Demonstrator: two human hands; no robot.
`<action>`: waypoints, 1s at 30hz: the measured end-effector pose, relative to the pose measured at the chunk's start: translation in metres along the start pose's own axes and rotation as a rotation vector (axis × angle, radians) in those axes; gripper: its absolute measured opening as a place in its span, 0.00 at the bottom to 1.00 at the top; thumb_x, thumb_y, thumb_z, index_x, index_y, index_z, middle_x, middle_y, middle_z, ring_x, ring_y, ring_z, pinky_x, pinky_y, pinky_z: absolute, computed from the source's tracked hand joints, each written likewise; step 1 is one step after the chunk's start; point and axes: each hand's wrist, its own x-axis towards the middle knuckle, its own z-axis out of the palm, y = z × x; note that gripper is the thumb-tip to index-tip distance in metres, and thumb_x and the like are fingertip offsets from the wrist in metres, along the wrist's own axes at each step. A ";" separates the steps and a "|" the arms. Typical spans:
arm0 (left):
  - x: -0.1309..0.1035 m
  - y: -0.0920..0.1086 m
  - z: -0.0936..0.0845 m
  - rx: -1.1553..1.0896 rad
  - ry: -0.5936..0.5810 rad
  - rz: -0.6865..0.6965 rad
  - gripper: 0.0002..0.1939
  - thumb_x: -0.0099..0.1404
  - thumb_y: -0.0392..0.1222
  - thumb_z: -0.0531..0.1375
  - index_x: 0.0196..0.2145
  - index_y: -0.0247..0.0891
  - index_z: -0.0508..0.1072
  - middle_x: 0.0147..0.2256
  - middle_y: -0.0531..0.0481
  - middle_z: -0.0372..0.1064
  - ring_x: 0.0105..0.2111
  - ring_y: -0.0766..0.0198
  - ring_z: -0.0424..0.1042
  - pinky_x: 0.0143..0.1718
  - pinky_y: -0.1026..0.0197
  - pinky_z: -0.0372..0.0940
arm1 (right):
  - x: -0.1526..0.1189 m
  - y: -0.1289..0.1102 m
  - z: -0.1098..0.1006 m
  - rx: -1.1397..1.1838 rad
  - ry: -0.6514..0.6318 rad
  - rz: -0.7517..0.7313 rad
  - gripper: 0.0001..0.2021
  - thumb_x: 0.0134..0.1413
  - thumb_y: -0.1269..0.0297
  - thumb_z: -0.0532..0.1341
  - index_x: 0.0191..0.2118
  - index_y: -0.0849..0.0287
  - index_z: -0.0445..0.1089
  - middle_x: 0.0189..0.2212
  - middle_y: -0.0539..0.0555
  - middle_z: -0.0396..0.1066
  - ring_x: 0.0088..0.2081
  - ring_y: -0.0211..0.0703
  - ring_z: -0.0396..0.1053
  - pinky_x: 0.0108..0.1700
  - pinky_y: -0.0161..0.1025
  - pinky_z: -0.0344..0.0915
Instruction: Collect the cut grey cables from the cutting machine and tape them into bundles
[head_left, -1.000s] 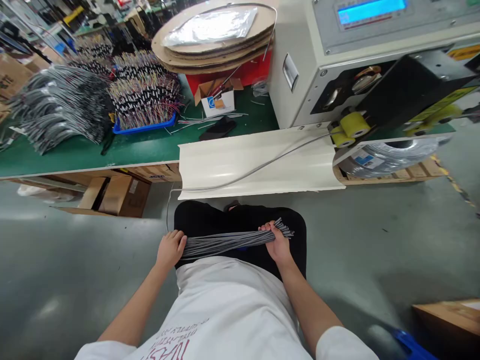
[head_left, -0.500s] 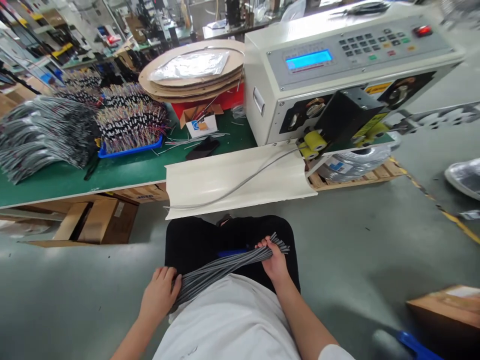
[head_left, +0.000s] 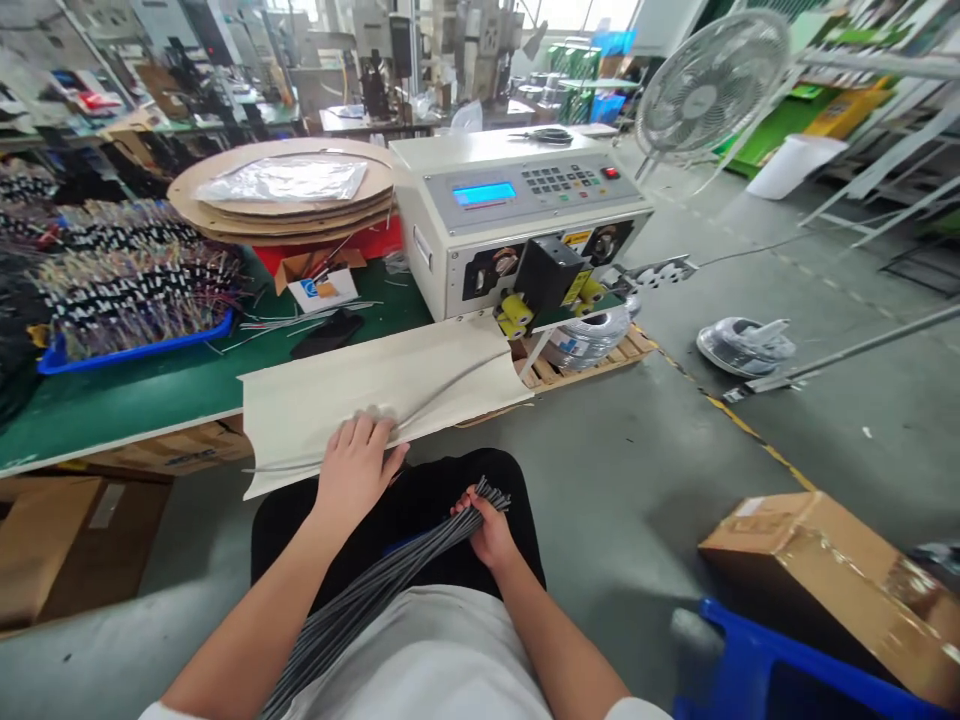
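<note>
My right hand (head_left: 487, 527) is wrapped round one end of a bundle of grey cables (head_left: 405, 560), which slants across my lap under my left forearm. Over the front edge of a cream chute (head_left: 315, 400) reaches my left hand (head_left: 356, 465), palm down, with its fingers stretched forward and thumb apart. A single grey cable (head_left: 450, 380) lies in the chute and runs beneath or beside those fingertips; whether they touch it I cannot tell. The chute is fixed to a wire-cutting machine (head_left: 420, 250) with a lit blue display and yellow rollers (head_left: 514, 312).
Left on the green bench (head_left: 150, 400) stand a blue tray (head_left: 135, 350) of wire harnesses and stacked cardboard discs (head_left: 187, 200). A cardboard box (head_left: 772, 540) and a blue stool (head_left: 750, 650) are at right. Behind the machine stands a fan (head_left: 712, 95).
My left hand has let go of the cable bundle and moved forward to the chute. The single cable now lies away from the rollers. My view has turned right and up.
</note>
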 end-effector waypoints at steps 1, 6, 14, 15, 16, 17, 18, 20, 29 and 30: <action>-0.008 -0.004 -0.001 0.013 0.015 0.039 0.18 0.70 0.51 0.51 0.49 0.42 0.71 0.37 0.44 0.71 0.40 0.54 0.69 0.39 0.54 0.60 | 0.000 -0.001 0.000 0.005 -0.005 0.001 0.07 0.48 0.63 0.69 0.34 0.54 0.73 0.25 0.47 0.69 0.31 0.42 0.70 0.43 0.46 0.70; -0.076 -0.013 -0.009 -0.005 0.060 0.238 0.17 0.68 0.42 0.56 0.54 0.45 0.69 0.25 0.53 0.69 0.28 0.63 0.69 0.31 0.58 0.57 | 0.003 0.000 0.004 -0.040 0.007 0.035 0.10 0.48 0.61 0.70 0.37 0.56 0.74 0.27 0.49 0.73 0.31 0.41 0.71 0.41 0.43 0.70; -0.179 0.023 0.024 -0.122 -0.329 0.125 0.13 0.70 0.42 0.53 0.47 0.42 0.73 0.26 0.52 0.72 0.27 0.64 0.70 0.28 0.59 0.59 | 0.006 0.009 0.004 -0.057 0.087 0.030 0.10 0.45 0.62 0.71 0.35 0.56 0.75 0.38 0.55 0.79 0.40 0.48 0.76 0.48 0.49 0.71; -0.184 0.024 0.026 -0.130 -0.346 0.123 0.13 0.70 0.42 0.53 0.47 0.42 0.73 0.26 0.52 0.73 0.28 0.64 0.71 0.29 0.60 0.59 | 0.006 0.009 0.004 -0.050 0.104 0.031 0.11 0.44 0.62 0.71 0.36 0.56 0.75 0.38 0.55 0.79 0.41 0.49 0.76 0.48 0.49 0.71; -0.187 0.023 0.027 -0.137 -0.352 0.122 0.13 0.70 0.43 0.54 0.48 0.42 0.73 0.27 0.53 0.73 0.28 0.65 0.71 0.30 0.60 0.59 | 0.005 0.009 0.003 -0.042 0.118 0.034 0.11 0.44 0.62 0.71 0.36 0.57 0.75 0.38 0.55 0.79 0.41 0.50 0.76 0.49 0.49 0.71; -0.189 0.022 0.026 -0.141 -0.354 0.123 0.13 0.70 0.43 0.54 0.48 0.42 0.73 0.27 0.53 0.73 0.28 0.65 0.71 0.30 0.60 0.59 | 0.004 0.009 0.003 -0.033 0.130 0.035 0.12 0.44 0.62 0.71 0.37 0.57 0.75 0.38 0.55 0.79 0.41 0.50 0.76 0.49 0.49 0.71; -0.190 0.021 0.025 -0.141 -0.359 0.120 0.12 0.69 0.43 0.54 0.47 0.42 0.73 0.27 0.53 0.73 0.28 0.65 0.71 0.31 0.60 0.59 | 0.004 0.009 0.002 -0.026 0.137 0.036 0.12 0.44 0.62 0.71 0.37 0.57 0.75 0.38 0.55 0.79 0.41 0.49 0.76 0.49 0.48 0.71; -0.191 0.019 0.022 -0.139 -0.375 0.120 0.12 0.70 0.43 0.54 0.46 0.42 0.74 0.26 0.54 0.72 0.28 0.65 0.71 0.31 0.60 0.59 | 0.003 0.009 0.002 -0.016 0.146 0.036 0.12 0.45 0.61 0.70 0.38 0.58 0.75 0.38 0.55 0.79 0.41 0.48 0.76 0.48 0.47 0.72; -0.196 0.016 0.019 -0.160 -0.553 0.150 0.15 0.71 0.43 0.50 0.48 0.43 0.74 0.29 0.52 0.73 0.31 0.63 0.72 0.34 0.60 0.61 | 0.003 0.011 0.005 0.049 0.062 0.030 0.09 0.48 0.62 0.68 0.36 0.57 0.74 0.26 0.48 0.73 0.31 0.39 0.71 0.42 0.41 0.71; -0.194 0.016 0.017 -0.161 -0.583 0.151 0.15 0.71 0.44 0.50 0.49 0.44 0.74 0.29 0.51 0.74 0.32 0.62 0.72 0.34 0.59 0.61 | 0.003 0.010 0.006 0.057 0.039 0.020 0.09 0.48 0.62 0.68 0.36 0.56 0.74 0.25 0.47 0.71 0.30 0.38 0.70 0.41 0.40 0.70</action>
